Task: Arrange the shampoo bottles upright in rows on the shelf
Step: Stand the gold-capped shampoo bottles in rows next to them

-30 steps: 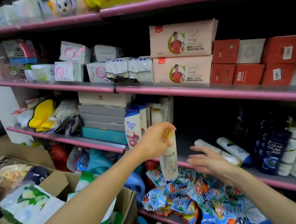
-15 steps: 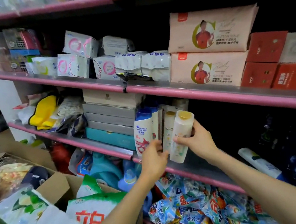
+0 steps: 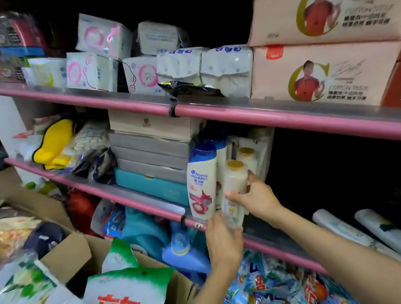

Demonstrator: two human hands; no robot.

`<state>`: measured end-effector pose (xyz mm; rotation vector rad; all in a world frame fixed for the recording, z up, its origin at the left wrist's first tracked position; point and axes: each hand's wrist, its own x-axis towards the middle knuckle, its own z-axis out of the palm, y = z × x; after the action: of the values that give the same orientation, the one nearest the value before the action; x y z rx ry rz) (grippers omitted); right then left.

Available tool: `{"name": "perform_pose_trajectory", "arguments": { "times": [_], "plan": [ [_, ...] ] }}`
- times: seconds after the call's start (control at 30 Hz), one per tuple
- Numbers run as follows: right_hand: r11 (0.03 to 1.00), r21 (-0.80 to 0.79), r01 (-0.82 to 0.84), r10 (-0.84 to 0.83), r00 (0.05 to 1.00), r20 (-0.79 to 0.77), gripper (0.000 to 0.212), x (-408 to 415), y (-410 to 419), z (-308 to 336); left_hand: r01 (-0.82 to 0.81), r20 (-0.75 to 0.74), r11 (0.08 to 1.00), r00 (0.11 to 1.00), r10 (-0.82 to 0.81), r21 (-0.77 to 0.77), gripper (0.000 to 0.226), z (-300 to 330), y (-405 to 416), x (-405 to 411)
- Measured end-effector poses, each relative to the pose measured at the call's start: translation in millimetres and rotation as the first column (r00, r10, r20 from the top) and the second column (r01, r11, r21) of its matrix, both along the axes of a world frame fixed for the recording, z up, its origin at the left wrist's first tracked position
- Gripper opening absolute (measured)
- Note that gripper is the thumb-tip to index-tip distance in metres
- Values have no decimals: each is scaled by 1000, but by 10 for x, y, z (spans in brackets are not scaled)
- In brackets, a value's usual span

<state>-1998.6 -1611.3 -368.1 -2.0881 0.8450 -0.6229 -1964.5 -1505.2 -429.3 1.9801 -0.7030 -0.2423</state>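
Observation:
A cream shampoo bottle with a gold cap (image 3: 234, 185) stands upright at the front of the pink-edged shelf (image 3: 150, 204). My right hand (image 3: 254, 198) grips its middle from the right, and my left hand (image 3: 224, 243) holds its base from below. Touching it on the left stands a white Head & Shoulders bottle with a blue cap (image 3: 202, 182). Behind them are another blue-capped bottle (image 3: 220, 149) and a second gold-capped bottle (image 3: 247, 158). Two white bottles (image 3: 374, 238) lie flat on the shelf at the right.
A stack of grey, beige and teal boxes (image 3: 152, 158) stands left of the bottles. The shelf above (image 3: 240, 111) hangs low over them. Below lie blue detergent bottles (image 3: 182, 251) and sachet packs (image 3: 276, 292). A cardboard box (image 3: 67, 253) with bags sits at lower left.
The gold-capped bottle went from my left hand alone into both hands and onto the shelf beside the Head & Shoulders bottle. The view moved closer and to the left.

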Motion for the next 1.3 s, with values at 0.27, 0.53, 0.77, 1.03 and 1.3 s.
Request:
{"name": "perform_pose_trajectory", "arguments": {
  "times": [0.27, 0.53, 0.77, 1.03, 1.3],
  "plan": [
    [996, -8, -85, 84, 993, -89, 65, -119, -91, 452, -105, 14, 994, 994, 105, -6, 56, 41, -356, 51],
    [986, -124, 110, -111, 994, 2, 18, -396, -313, 322, -116, 100, 993, 988, 114, 14, 48, -43, -380, 74],
    [952, -296, -77, -180, 641, -746, 49, -1292, -619, -176, -92, 136, 994, 987, 84, 51, 47, -71, -327, 66],
    [940, -333, 73, -192, 920, -341, 42, -1019, -551, -15, -104, 159, 992, 983, 91, 71, 46, -67, -337, 81],
    [996, 59, 65, -58, 992, -108, 57, -53, -445, -244, -111, 196, 990, 976, 92, 89, 45, -150, -344, 132]
  ]
}}
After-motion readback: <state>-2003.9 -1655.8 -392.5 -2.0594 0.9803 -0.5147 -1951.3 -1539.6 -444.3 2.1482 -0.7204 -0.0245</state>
